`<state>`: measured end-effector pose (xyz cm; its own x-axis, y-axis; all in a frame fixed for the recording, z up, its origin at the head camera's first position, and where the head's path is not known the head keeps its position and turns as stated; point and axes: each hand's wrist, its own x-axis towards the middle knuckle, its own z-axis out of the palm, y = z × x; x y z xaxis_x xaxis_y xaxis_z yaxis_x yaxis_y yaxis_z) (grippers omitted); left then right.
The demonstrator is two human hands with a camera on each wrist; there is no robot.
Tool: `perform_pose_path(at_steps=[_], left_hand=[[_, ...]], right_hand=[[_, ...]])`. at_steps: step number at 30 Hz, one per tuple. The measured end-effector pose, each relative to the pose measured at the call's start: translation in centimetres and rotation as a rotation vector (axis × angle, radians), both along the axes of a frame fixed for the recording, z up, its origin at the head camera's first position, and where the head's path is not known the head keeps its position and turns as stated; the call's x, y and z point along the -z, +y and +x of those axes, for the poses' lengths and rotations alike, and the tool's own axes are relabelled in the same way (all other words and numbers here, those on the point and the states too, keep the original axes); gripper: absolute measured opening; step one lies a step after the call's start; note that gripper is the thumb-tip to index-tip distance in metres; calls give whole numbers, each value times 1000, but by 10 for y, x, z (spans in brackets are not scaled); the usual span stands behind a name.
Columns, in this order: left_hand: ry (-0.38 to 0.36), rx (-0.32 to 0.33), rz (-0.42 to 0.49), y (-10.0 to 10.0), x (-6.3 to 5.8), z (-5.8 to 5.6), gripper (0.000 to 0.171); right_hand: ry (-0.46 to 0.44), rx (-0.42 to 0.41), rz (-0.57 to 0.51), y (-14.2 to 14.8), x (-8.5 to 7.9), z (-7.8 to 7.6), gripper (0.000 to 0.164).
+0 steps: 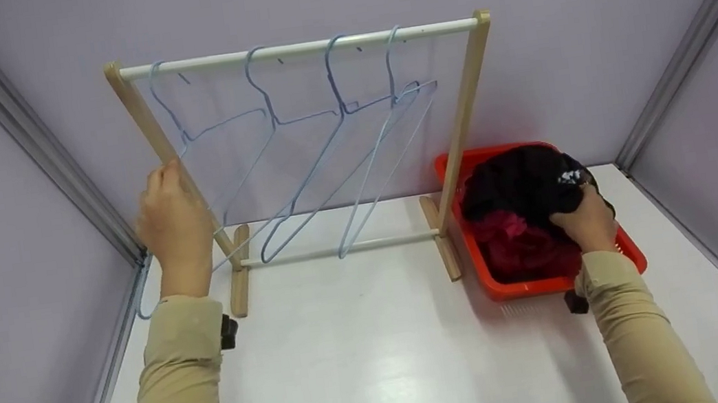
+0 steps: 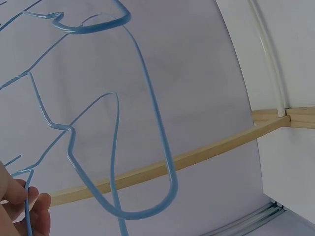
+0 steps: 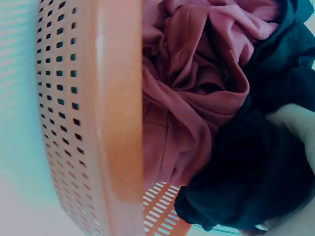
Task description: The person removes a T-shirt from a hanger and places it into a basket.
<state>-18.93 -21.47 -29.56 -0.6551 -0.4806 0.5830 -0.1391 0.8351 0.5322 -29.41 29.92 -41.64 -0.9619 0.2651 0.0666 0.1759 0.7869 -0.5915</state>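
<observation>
At the left end of the rack, my left hand (image 1: 175, 215) pinches the shoulder wire of a blue wire hanger (image 1: 227, 123), whose hook sits over the white top rail (image 1: 304, 48). The left wrist view shows thumb and fingers around that wire. On the right, my right hand (image 1: 589, 221) grips a black garment (image 1: 516, 181) with a small white print, bunched on top of the pile in a red plastic basket (image 1: 530, 288). Beneath it lies a dark red garment (image 1: 525, 252), which looks pinkish in the right wrist view. Some of the right fingers are hidden in the cloth.
Several more blue hangers (image 1: 318, 182) hang along the rail, some overlapping. The rack has wooden uprights (image 1: 463, 104) and feet (image 1: 244, 300) on a white table (image 1: 352, 362). Pale walls (image 1: 586, 26) enclose the back and both sides.
</observation>
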Motion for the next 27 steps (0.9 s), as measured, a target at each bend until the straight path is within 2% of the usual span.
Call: perform_pose_path(at_steps=[3, 8, 12, 17, 23, 27], left_hand=[[2, 11, -16, 0, 1, -2, 31], [37, 39, -8, -1, 3, -2, 31], [51, 36, 11, -4, 5, -1, 33], [70, 24, 39, -7, 9, 1, 36], [188, 43, -11, -3, 16, 9, 32], [291, 76, -81, -3, 28, 18, 29]], right_hand=[[68, 20, -12, -1, 3, -1, 75], [254, 20, -56, -7, 10, -2, 74], [386, -56, -40, -14, 13, -3, 74], [535, -172, 31, -28, 14, -6, 65], [617, -245, 72, -44, 15, -7, 62], [662, -303, 59, -56, 13, -6, 58]])
